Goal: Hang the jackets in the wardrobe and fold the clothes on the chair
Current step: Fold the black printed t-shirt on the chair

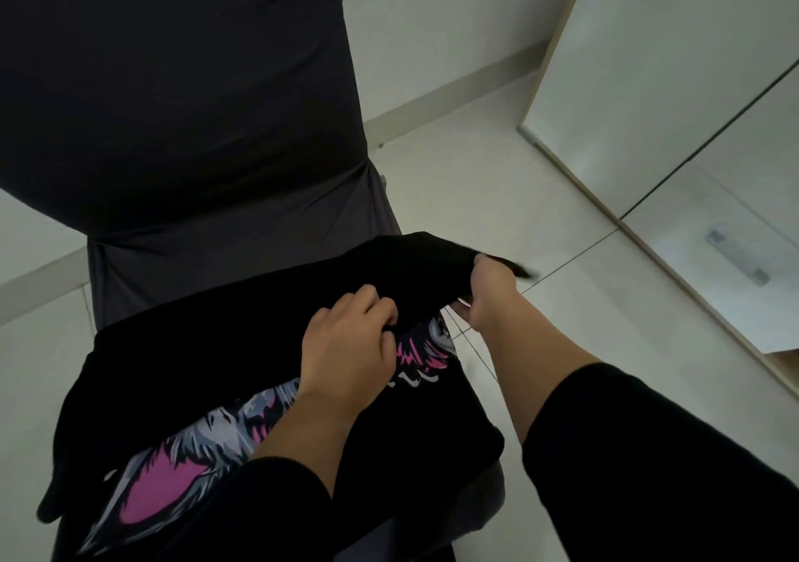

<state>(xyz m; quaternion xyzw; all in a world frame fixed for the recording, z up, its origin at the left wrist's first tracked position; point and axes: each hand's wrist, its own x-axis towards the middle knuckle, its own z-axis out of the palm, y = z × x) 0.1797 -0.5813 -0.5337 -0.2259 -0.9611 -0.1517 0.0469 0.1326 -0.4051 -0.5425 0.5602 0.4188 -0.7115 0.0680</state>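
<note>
A black T-shirt [242, 336] with a pink, grey and white print lies spread over the seat of a chair [186, 99] that wears a dark grey cover. My left hand [346, 345] pinches the shirt's cloth near the middle of its far edge. My right hand [488, 293] grips the shirt's right end, a sleeve or corner, and holds it lifted a little off the seat. Both forearms come in from the bottom right in black sleeves. The seat itself is hidden under the shirt.
A white wardrobe [674, 99] with closed, glossy doors stands to the right, its base running diagonally across the pale tiled floor [497, 181]. A white wall with a beige skirting board [449, 99] lies behind the chair.
</note>
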